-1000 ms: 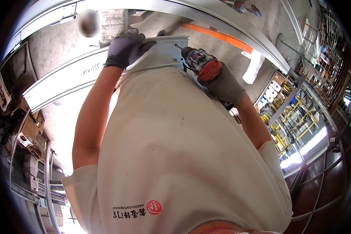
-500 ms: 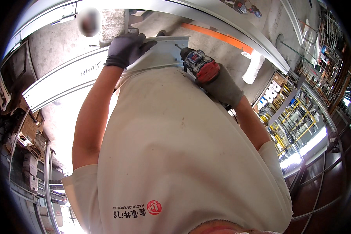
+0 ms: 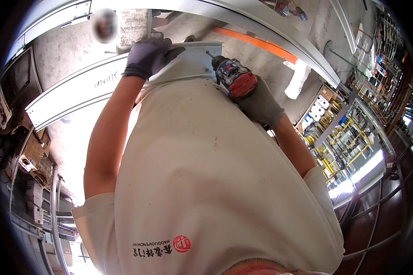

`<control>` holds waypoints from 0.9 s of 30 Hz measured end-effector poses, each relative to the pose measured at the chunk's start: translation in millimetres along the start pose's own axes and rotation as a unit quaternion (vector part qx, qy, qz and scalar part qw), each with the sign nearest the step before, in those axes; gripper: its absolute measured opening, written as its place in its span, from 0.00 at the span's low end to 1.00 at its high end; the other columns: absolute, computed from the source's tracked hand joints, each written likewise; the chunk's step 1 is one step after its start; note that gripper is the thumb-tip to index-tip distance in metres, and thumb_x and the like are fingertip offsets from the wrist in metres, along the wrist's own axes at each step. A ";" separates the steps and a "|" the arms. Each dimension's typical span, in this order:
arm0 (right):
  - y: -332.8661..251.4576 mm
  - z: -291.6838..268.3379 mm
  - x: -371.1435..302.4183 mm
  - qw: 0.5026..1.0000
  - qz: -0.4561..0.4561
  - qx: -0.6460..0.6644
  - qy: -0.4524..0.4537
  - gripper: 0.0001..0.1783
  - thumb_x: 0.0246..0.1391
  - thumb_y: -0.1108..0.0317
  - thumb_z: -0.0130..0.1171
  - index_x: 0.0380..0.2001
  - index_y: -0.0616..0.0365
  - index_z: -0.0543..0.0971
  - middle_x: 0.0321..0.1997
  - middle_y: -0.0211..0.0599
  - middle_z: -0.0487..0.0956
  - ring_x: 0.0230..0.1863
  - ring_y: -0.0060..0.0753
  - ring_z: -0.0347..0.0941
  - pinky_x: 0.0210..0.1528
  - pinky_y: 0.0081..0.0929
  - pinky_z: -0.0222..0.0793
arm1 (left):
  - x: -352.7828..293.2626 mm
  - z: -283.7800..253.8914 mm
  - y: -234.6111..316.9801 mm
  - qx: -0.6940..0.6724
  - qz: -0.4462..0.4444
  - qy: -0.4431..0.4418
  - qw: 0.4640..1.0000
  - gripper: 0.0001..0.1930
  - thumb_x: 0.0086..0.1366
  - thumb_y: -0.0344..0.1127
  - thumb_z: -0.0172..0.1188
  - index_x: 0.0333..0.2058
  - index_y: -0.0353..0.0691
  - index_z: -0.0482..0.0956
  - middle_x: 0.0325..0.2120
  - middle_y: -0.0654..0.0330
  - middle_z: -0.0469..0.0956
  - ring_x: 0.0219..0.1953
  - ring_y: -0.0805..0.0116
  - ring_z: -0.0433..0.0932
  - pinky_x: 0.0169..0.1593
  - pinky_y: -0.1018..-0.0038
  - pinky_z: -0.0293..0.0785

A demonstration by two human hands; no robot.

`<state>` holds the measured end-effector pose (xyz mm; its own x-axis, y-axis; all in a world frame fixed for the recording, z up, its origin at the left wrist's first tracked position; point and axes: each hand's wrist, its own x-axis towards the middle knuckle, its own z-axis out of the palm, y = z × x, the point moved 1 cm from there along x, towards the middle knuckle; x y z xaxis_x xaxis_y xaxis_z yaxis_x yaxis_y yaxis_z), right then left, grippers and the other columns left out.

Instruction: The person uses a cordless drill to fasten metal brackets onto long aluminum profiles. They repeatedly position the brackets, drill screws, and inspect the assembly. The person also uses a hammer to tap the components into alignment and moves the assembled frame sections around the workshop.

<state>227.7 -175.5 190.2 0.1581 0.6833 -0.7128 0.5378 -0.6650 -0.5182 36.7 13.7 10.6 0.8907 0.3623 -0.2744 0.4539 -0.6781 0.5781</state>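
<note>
A long white metal profile [image 3: 85, 87] lies across in front of my body, with handwriting on its face and small holes near its ends. My left hand [image 3: 150, 56], in a grey glove, is closed over its far edge, the thumb stretched along the profile toward the right. In my gloved right hand [image 3: 263, 103] is a cordless drill [image 3: 234, 75] with a red base, its handle mostly hidden. The drill's thin bit points up and left at the profile's right end; whether the tip touches metal I cannot tell.
Beyond the profile runs a long pale beam [image 3: 261, 34], with an orange bar [image 3: 257, 44] on its near side. A white wrapped bundle [image 3: 299, 79] lies right of the drill. Racks with yellow frames [image 3: 348, 142] stand at the right, and cardboard boxes [image 3: 32, 149] at the left.
</note>
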 end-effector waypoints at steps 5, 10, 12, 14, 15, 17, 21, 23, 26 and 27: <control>5.1 5.6 -0.5 0.986 -0.085 -0.139 -0.009 0.12 0.62 0.62 0.58 0.41 0.59 0.80 0.40 0.43 0.83 0.42 0.46 0.80 0.47 0.39 0.77 | -0.5 -3.9 3.0 0.002 0.000 0.006 1.000 0.30 0.73 0.64 0.49 0.32 0.41 0.82 0.30 0.50 0.83 0.34 0.46 0.84 0.39 0.53 0.81; -4.4 3.1 0.8 0.991 -0.048 -0.121 -0.016 0.12 0.61 0.61 0.57 0.41 0.57 0.80 0.39 0.42 0.82 0.42 0.46 0.80 0.46 0.39 0.78 | -0.8 -2.0 0.7 -0.008 0.005 0.004 1.000 0.29 0.73 0.63 0.49 0.32 0.41 0.82 0.31 0.49 0.83 0.33 0.46 0.84 0.38 0.52 0.81; -3.7 3.5 0.7 0.982 -0.095 -0.165 -0.007 0.12 0.61 0.61 0.57 0.40 0.57 0.80 0.39 0.42 0.82 0.42 0.46 0.80 0.46 0.39 0.77 | -0.8 0.0 -0.5 -0.007 0.010 0.008 1.000 0.29 0.73 0.63 0.49 0.32 0.41 0.81 0.31 0.48 0.83 0.33 0.45 0.84 0.37 0.52 0.80; -2.4 4.3 0.7 0.979 -0.109 -0.170 -0.003 0.12 0.62 0.60 0.57 0.40 0.58 0.80 0.39 0.42 0.82 0.42 0.46 0.80 0.47 0.38 0.77 | -0.5 2.0 -1.1 -0.002 0.008 0.011 1.000 0.29 0.73 0.64 0.49 0.32 0.41 0.81 0.30 0.48 0.83 0.32 0.45 0.84 0.37 0.52 0.80; -1.8 4.6 0.8 0.983 -0.098 -0.154 -0.003 0.12 0.62 0.60 0.57 0.40 0.58 0.80 0.39 0.42 0.82 0.42 0.46 0.79 0.47 0.38 0.77 | -0.5 2.4 -1.1 0.001 0.007 0.013 1.000 0.29 0.73 0.64 0.49 0.32 0.41 0.81 0.30 0.48 0.83 0.32 0.45 0.84 0.37 0.52 0.80; 0.7 6.1 0.6 0.988 -0.085 -0.130 -0.002 0.12 0.62 0.60 0.57 0.40 0.58 0.80 0.39 0.42 0.81 0.42 0.46 0.79 0.47 0.38 0.76 | -0.7 0.6 0.1 -0.003 0.006 0.013 1.000 0.30 0.73 0.64 0.49 0.32 0.40 0.81 0.30 0.48 0.83 0.32 0.44 0.84 0.37 0.52 0.81; 4.3 6.1 0.3 0.988 -0.083 -0.134 -0.007 0.12 0.62 0.60 0.58 0.40 0.58 0.80 0.38 0.42 0.82 0.41 0.46 0.79 0.47 0.38 0.76 | -0.5 1.9 -0.7 0.001 0.008 0.014 1.000 0.30 0.73 0.63 0.49 0.32 0.40 0.81 0.30 0.48 0.83 0.33 0.45 0.84 0.37 0.53 0.81; 0.0 3.1 0.1 0.991 -0.068 -0.118 -0.012 0.13 0.62 0.60 0.59 0.40 0.59 0.79 0.37 0.43 0.82 0.40 0.47 0.79 0.46 0.38 0.76 | -0.1 2.8 -1.1 0.000 0.009 0.016 1.000 0.30 0.73 0.63 0.49 0.32 0.41 0.82 0.30 0.49 0.83 0.33 0.46 0.84 0.37 0.53 0.81; -10.8 -0.5 -0.2 0.998 -0.033 -0.053 -0.005 0.14 0.60 0.60 0.62 0.40 0.61 0.79 0.36 0.45 0.82 0.38 0.48 0.79 0.45 0.38 0.76 | -0.2 -0.3 0.2 0.000 0.004 0.009 1.000 0.29 0.73 0.63 0.49 0.32 0.41 0.82 0.29 0.50 0.84 0.33 0.46 0.84 0.37 0.53 0.81; -8.3 1.3 0.5 0.999 -0.032 -0.038 0.001 0.14 0.60 0.61 0.63 0.40 0.61 0.79 0.36 0.45 0.82 0.38 0.48 0.79 0.44 0.38 0.76 | -0.3 -1.8 1.1 0.001 0.002 0.005 1.000 0.29 0.73 0.63 0.49 0.32 0.41 0.82 0.29 0.50 0.84 0.33 0.47 0.84 0.37 0.53 0.81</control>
<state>222.2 -170.0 193.5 0.1230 0.7239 -0.6788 0.6073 -0.5959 -0.5254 36.8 14.0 12.7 0.8925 0.3661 -0.2636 0.4500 -0.6806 0.5782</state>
